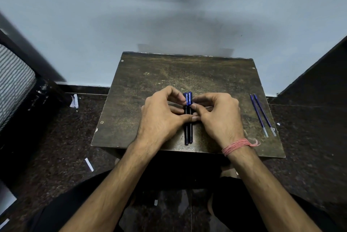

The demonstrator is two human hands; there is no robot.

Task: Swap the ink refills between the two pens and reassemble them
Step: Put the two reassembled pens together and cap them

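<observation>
Lying side by side and touching, the two pen barrels (188, 119) sit at the middle of the dark, scratched tabletop (150, 81), their long axes running from 12 o'clock to 6 o'clock; the blue clip ends with white lettering point to 12 o'clock, away from the person, and the dark threaded ends point to 6 o'clock, stopping just short of the tabletop's near edge. The left hand (161, 117) comes in from 7 o'clock with the wrist low and the knuckles arched, its forefinger curled down onto the left blue clip and its thumb lying across the barrels lower down. The right hand (219, 117) comes in from 5 o'clock in a mirrored pose, forefinger reaching to the right clip and thumb pressed against the barrels just below it. Each grip is pressed together on the pair of barrels, pinching them from its own side, so the two hands close around them from 9 and 3 o'clock. A pink thread band (238, 146) wraps the right wrist. Well apart from the hands, at 3 o'clock near the tabletop's right edge, two ink refills (262, 115) lie close together and almost parallel, slanting from 11 o'clock to 5 o'clock, with their clear ends toward the near edge.
</observation>
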